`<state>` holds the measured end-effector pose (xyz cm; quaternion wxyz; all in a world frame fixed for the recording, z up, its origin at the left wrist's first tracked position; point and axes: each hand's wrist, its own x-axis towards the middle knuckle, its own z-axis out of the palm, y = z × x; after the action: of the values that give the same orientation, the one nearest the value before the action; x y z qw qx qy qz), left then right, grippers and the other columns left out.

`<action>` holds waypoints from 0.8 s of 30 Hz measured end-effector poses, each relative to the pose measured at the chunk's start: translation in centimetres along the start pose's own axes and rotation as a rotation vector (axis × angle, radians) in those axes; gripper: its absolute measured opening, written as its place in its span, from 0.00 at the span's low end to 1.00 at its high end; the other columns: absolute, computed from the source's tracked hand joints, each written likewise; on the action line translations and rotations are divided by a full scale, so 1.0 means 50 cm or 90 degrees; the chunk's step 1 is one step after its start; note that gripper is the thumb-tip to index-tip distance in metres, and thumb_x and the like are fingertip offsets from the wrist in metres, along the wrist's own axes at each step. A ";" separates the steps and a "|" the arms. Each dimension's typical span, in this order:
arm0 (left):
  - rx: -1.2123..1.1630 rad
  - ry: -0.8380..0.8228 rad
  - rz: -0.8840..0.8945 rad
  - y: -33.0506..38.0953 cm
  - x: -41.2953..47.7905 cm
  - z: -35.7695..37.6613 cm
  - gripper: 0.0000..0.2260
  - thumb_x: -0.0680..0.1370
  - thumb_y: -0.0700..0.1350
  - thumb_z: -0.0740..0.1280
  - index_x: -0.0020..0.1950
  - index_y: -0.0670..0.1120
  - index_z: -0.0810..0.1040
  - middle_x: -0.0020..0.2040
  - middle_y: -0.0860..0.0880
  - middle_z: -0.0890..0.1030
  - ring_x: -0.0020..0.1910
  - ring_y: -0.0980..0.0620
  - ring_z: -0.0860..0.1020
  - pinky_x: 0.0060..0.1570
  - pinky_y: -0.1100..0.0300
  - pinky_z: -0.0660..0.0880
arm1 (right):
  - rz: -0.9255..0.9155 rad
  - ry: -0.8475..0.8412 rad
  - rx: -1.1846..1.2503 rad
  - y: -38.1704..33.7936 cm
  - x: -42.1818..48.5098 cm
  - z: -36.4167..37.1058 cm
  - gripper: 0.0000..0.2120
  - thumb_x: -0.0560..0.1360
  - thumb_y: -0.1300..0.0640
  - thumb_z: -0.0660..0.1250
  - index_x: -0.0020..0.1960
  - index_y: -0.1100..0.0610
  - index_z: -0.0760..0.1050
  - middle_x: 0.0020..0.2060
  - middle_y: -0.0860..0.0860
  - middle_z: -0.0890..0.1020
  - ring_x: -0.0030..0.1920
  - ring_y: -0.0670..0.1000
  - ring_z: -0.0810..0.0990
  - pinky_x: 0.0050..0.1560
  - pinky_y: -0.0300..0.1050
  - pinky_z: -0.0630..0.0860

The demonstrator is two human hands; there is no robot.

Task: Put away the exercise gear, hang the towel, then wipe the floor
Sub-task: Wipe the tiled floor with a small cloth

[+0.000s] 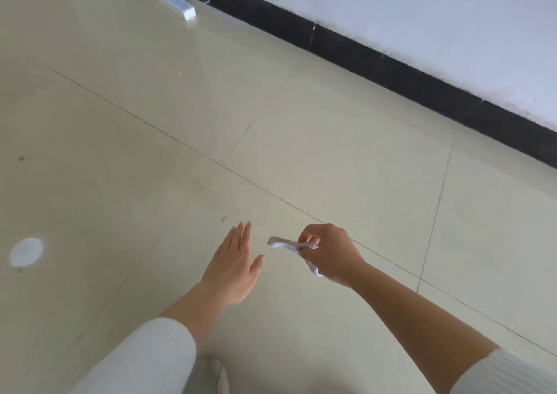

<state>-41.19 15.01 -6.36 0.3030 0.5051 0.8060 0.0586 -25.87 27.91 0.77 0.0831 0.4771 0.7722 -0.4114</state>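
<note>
My right hand (328, 253) grips a small crumpled white cloth (284, 244) above the beige tiled floor (301, 152); one end pokes out to the left of the fingers and another hangs below the palm. My left hand (233, 265) is stretched out flat beside it, fingers straight and together, holding nothing. The two hands are a short gap apart. Whether the left palm touches the floor I cannot tell.
A white power strip (174, 3) with a cord lies on the floor at the far top left, near the black baseboard (376, 65) under a white wall. A round bright light spot (25, 252) shows on the tiles at left. Small dark specks dot the floor.
</note>
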 end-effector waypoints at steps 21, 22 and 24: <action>-0.118 0.238 -0.363 -0.248 -0.773 -1.289 0.20 0.82 0.50 0.55 0.73 0.47 0.64 0.70 0.45 0.69 0.69 0.46 0.66 0.65 0.51 0.67 | -0.332 -0.170 -0.123 -1.445 -0.436 -0.293 0.08 0.70 0.61 0.63 0.41 0.50 0.78 0.36 0.49 0.83 0.35 0.48 0.82 0.32 0.36 0.73; -0.122 0.255 -0.380 -0.270 -0.786 -1.333 0.20 0.82 0.50 0.55 0.73 0.47 0.64 0.70 0.45 0.68 0.69 0.46 0.66 0.65 0.51 0.67 | -0.354 -0.174 -0.129 -1.507 -0.432 -0.294 0.08 0.70 0.61 0.64 0.41 0.50 0.78 0.36 0.48 0.83 0.35 0.48 0.81 0.31 0.35 0.71; -0.131 0.302 -0.410 -0.319 -0.798 -1.419 0.20 0.82 0.50 0.55 0.73 0.47 0.64 0.70 0.46 0.68 0.69 0.47 0.66 0.65 0.52 0.67 | -0.403 -0.172 -0.133 -1.628 -0.416 -0.295 0.07 0.69 0.62 0.64 0.41 0.51 0.78 0.36 0.49 0.83 0.35 0.48 0.80 0.31 0.35 0.70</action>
<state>-80.26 -11.59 61.80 0.1605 0.1664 0.9603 0.1561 -76.49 7.75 66.40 0.1017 0.1447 0.9015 -0.3949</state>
